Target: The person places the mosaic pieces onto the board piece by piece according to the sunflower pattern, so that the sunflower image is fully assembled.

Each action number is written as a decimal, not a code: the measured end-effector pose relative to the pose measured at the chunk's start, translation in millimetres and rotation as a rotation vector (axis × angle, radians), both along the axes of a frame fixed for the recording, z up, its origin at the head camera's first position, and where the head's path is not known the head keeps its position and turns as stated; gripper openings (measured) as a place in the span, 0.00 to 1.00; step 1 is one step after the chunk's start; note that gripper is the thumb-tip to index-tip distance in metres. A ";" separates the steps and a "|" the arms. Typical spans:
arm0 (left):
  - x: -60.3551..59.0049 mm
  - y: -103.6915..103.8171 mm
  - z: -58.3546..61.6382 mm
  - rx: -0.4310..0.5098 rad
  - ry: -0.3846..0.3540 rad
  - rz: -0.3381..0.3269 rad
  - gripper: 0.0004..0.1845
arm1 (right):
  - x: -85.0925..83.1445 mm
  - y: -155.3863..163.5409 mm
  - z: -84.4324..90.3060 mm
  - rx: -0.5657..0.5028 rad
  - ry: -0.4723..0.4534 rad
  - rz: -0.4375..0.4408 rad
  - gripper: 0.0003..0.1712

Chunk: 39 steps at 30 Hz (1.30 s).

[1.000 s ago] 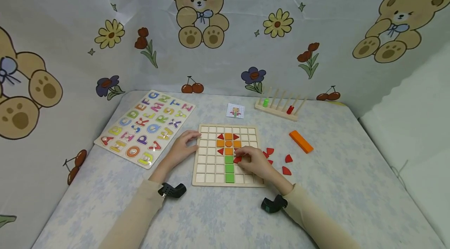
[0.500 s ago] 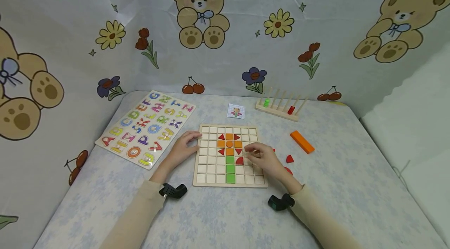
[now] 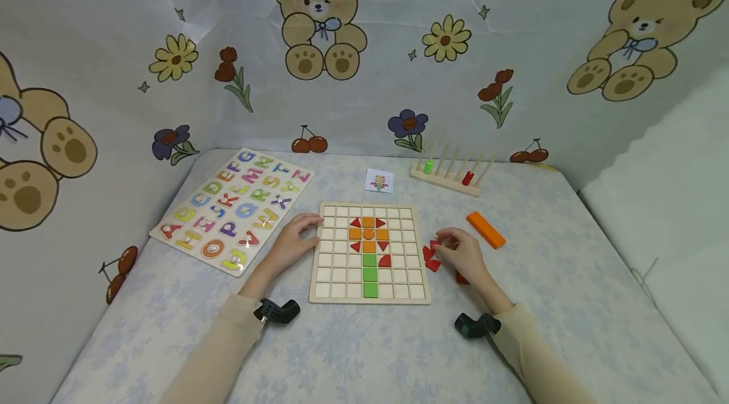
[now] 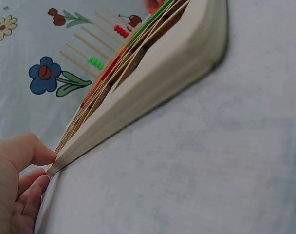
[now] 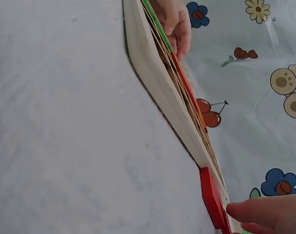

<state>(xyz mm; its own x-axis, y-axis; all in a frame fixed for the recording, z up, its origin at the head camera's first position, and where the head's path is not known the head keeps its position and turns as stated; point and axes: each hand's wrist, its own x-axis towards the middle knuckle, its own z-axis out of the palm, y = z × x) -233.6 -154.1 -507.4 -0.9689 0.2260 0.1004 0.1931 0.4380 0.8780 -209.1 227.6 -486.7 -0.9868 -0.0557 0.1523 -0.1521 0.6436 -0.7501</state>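
Observation:
My left hand (image 3: 290, 246) rests its thumb and fingertips against the left edge of a wooden grid board (image 3: 314, 268). The left wrist view shows the thumb at the board's edge and the other fingers below it. Laid in the grid are a column of green square tiles (image 3: 370, 274), orange squares around an orange disc (image 3: 368, 234), red triangles (image 3: 383, 246) and one red quarter-circle piece (image 3: 385, 261). To the board's right, my right hand (image 3: 464, 255) has its fingertips down at a cluster of loose red pieces (image 3: 433, 266). Another red piece (image 3: 461, 278) lies partly hidden beneath that hand.
An alphabet puzzle board (image 3: 238, 240) lies at the left. Behind the grid are a small pattern card (image 3: 379, 180) and a pegged wooden counting stand (image 3: 444, 185) with green and red beads. An orange bar-shaped stack (image 3: 486, 230) sits beyond my right hand. A printed cloth (image 3: 228, 119) hangs behind.
My right hand has let go of the red quarter-circle piece in the grid, right of the top green tile, and moved right to the loose red pieces. My left hand has stayed at the board's edge.

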 end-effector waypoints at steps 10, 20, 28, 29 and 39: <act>-0.2 1.3 0.6 0.006 0.013 -0.005 0.22 | -5.0 -1.3 -3.2 0.014 0.038 -0.001 0.17; -0.5 -1.5 -0.4 0.003 0.001 0.003 0.21 | -6.5 -1.9 -5.6 0.057 0.044 0.057 0.20; 0.3 -2.0 -1.6 0.003 -0.001 -0.002 0.21 | 5.0 -19.3 5.7 -0.055 -0.002 0.086 0.17; 0.3 -2.0 -2.0 0.004 -0.001 0.001 0.21 | 8.2 -24.2 7.7 -0.075 -0.019 0.109 0.17; -1.4 -1.8 -2.0 0.001 0.012 -0.011 0.21 | 26.5 -62.1 5.3 -0.072 -0.029 0.273 0.16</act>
<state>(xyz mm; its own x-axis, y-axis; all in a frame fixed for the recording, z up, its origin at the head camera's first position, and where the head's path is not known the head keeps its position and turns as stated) -235.0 -155.9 -509.4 -0.9652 0.2361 0.1123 0.2084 0.4352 0.8759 -182.7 165.5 -481.4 -0.9407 -0.3104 0.1370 -0.2901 0.5265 -0.7991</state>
